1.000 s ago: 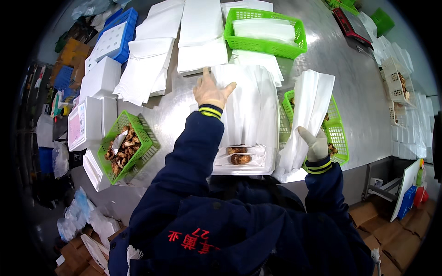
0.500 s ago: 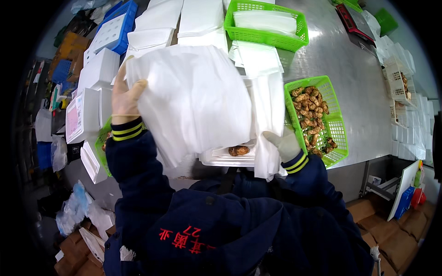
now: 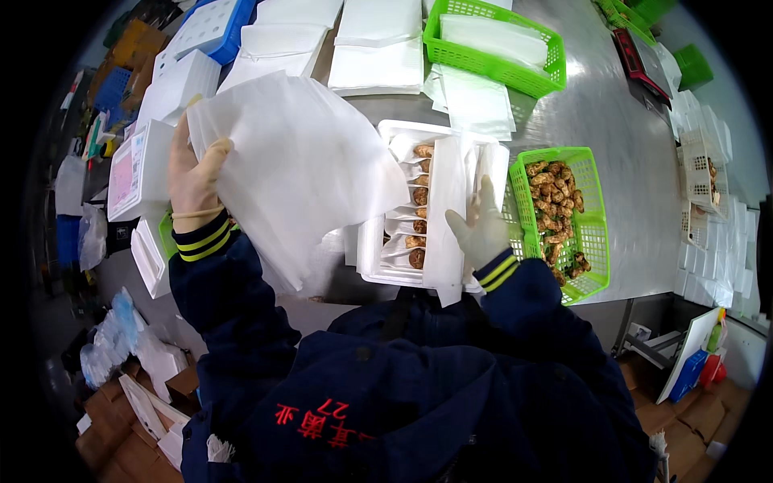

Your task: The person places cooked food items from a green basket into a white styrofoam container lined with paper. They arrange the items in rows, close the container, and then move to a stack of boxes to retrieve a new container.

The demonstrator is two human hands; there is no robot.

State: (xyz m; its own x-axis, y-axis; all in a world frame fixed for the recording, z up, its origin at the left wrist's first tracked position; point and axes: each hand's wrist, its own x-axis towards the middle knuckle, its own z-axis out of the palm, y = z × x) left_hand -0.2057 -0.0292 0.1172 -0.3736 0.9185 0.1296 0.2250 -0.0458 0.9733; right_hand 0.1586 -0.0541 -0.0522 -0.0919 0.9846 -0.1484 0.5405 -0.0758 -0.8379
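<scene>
Dressed in Navy, Trimmed in Bright Yellow

The left hand (image 3: 197, 173) and right hand (image 3: 483, 229) both wear thin, pale gloves; at the wrist below the left hand, the glove ends in a rolled edge (image 3: 197, 219). Just behind each hand sits a dark cuff, the left cuff (image 3: 205, 237) and right cuff (image 3: 498, 270) each ringed by two bright yellow stripes. Beyond them run loose, creased navy sleeves (image 3: 233, 290), matching the navy jacket (image 3: 419, 394). Between and well behind the hands, a round dark button (image 3: 363, 352) shows on the cloth, with red lettering (image 3: 318, 423) nearby. Well behind the left hand, a tuft of frayed white threads (image 3: 219, 449) lies against the jacket.
</scene>
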